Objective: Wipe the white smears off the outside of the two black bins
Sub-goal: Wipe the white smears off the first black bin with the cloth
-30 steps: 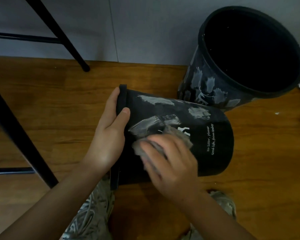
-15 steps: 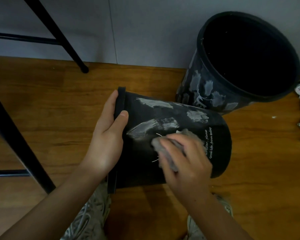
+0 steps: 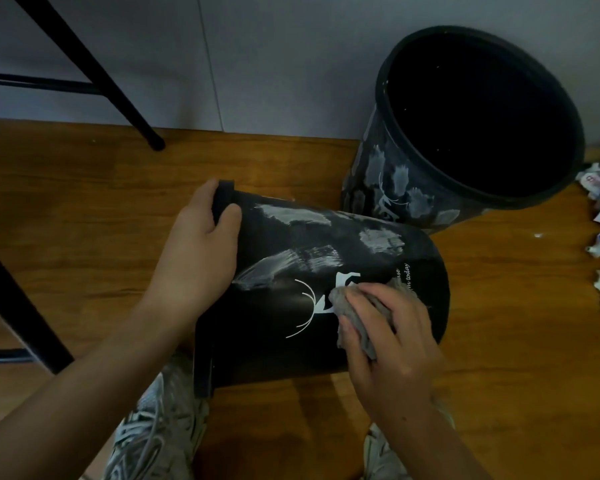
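Right hand [image 3: 392, 344] slid cloth [image 3: 357, 313] toward base; left hand [image 3: 198, 258] fingers clamp tipped bin [image 3: 274, 344] rim.

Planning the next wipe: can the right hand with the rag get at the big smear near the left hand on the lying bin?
Probably yes. The right hand holds the rag on the lying bin, and the smear lies on the same upturned side, uncovered; the left hand only borders its end.
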The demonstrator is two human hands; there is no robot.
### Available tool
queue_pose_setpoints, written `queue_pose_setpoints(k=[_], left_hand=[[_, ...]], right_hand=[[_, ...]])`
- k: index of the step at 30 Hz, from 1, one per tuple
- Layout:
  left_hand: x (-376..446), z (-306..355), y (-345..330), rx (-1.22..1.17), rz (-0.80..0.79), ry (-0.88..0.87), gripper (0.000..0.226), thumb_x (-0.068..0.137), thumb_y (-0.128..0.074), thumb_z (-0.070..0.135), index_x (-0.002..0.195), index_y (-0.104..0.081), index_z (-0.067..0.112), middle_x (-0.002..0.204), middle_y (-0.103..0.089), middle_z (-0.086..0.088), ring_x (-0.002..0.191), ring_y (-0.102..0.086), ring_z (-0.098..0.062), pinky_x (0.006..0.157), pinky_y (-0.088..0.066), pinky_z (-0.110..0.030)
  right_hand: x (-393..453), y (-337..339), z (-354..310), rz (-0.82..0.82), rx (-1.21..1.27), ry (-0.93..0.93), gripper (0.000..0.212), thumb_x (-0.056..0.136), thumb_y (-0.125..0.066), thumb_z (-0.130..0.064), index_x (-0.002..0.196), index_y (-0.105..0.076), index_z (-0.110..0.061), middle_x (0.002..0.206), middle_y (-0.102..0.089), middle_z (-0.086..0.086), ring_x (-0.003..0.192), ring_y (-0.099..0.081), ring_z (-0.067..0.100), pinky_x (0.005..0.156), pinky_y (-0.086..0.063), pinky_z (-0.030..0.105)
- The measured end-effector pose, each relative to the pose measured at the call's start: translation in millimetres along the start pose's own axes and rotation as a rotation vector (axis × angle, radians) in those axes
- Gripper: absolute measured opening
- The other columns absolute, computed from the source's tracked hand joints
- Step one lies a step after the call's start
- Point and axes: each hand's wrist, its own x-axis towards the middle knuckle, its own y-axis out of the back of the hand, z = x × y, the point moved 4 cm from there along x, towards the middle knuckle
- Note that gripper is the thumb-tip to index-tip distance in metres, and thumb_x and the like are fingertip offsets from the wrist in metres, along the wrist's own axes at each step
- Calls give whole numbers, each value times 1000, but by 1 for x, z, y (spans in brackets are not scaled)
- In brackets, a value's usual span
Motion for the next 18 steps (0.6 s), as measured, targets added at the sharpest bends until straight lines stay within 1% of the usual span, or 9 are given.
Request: queue_pose_setpoints(k=[1, 2, 4, 6, 8, 11, 13, 15, 18], left_hand=[[-3, 1, 0, 6, -3, -25, 24, 102, -39, 21, 120, -50, 33, 108, -58, 11, 90, -59, 9, 76, -50, -11], [-7, 1, -1, 9, -6, -52, 24, 102, -39, 18, 106, -50, 39, 97, -58, 13, 80, -59, 13, 63, -47, -6], [-16, 1, 0, 12, 0, -99, 30, 102, -39, 16, 95, -46, 44, 88, -60, 21, 76, -57, 18, 58, -43, -2], [-24, -1, -1, -2, 10, -115, 30, 102, -39, 15, 102, -47, 45, 84, -59, 38, 81, -55, 22, 62, -43, 0], [-28, -2, -3, -13, 8, -126, 32, 102, -39, 14, 105, -46, 45, 82, -56, 47, 84, -56, 21, 63, -44, -1], [-26, -3, -1, -32, 51, -138, 33, 101, -40, 14, 104, -45, 46, 85, -59, 43, 87, -57, 19, 66, -46, -3], [-24, -5, 1, -21, 83, -157, 34, 101, -42, 16, 124, -42, 41, 98, -57, 39, 99, -54, 18, 80, -48, -7], [-24, -5, 0, 39, 82, -183, 43, 100, -42, 18, 142, -35, 28, 116, -45, 37, 110, -46, 21, 95, -41, -8], [-25, -11, 1, 54, 56, -176, 49, 101, -40, 19, 148, -30, 20, 120, -39, 36, 108, -37, 31, 95, -34, 1]], right_hand=[[3, -1, 0, 0, -6, 1, 25, 94, -59, -21, 111, -69, -6, 114, -59, 8, 104, -57, 20, 98, -39, 18], [7, -1, -1, 1, -2, -13, 25, 94, -58, -22, 111, -70, -6, 112, -62, 9, 103, -57, 20, 97, -39, 18], [20, -5, -3, -2, 24, -66, 27, 96, -56, -23, 109, -71, -6, 108, -66, 11, 101, -58, 20, 92, -40, 18], [35, -10, -10, -42, 40, -99, 28, 97, -53, -25, 110, -71, -8, 108, -66, 9, 101, -59, 20, 87, -40, 19], [47, -17, -16, -106, 47, -109, 29, 97, -52, -27, 113, -70, -11, 109, -65, 6, 102, -58, 20, 84, -43, 24], [48, -17, -20, -134, 62, -90, 29, 97, -52, -26, 115, -69, -12, 111, -63, 6, 103, -57, 21, 82, -47, 28], [34, -12, -21, -119, 92, -48, 27, 96, -54, -24, 115, -68, -11, 112, -62, 7, 104, -56, 20, 87, -45, 27], [16, -5, -24, -124, 80, 17, 24, 96, -56, -22, 114, -68, -11, 113, -63, 9, 106, -57, 22, 93, -46, 30], [12, -5, -20, -124, 47, 26, 24, 98, -55, -23, 112, -69, -10, 112, -65, 10, 106, -57, 23, 95, -46, 29]])
